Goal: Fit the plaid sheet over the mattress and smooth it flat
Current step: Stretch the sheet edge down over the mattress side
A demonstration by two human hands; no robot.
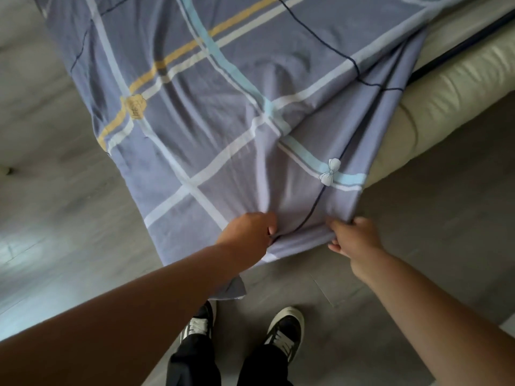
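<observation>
Bare forearms [133,316] lowest in view, reaching forward and down from both bottom corners toward the hem. Beyond them, the plaid sheet [209,107]: spread over the near corner of the bed and hanging down its end, lowest corner dangling just above the grey floor [55,218] by the shoes. Bare at the right: cream mattress [468,32] and, under a dark gap, the padded bed base [434,107], so fitted only in part, by the look of it. Folds fanning up from the held edge toward the bed corner, probably from the pull of both grips.

Left hand [248,232] clenched on a bunch of fabric near the hem, fingers curled in. Right hand [354,240] pinching the hem just beside it, thumb on top, fingers beneath. Kept close together, likely to gather the corner and draw it down and under the mattress edge.

Black-and-white shoes [284,327] planted near the hanging cloth, close in for reach.

Smallest: a white bow print [330,171] on the pale-blue stripe above the right hand, and a yellow motif [135,105] on the yellow stripe, well apart to the left.
</observation>
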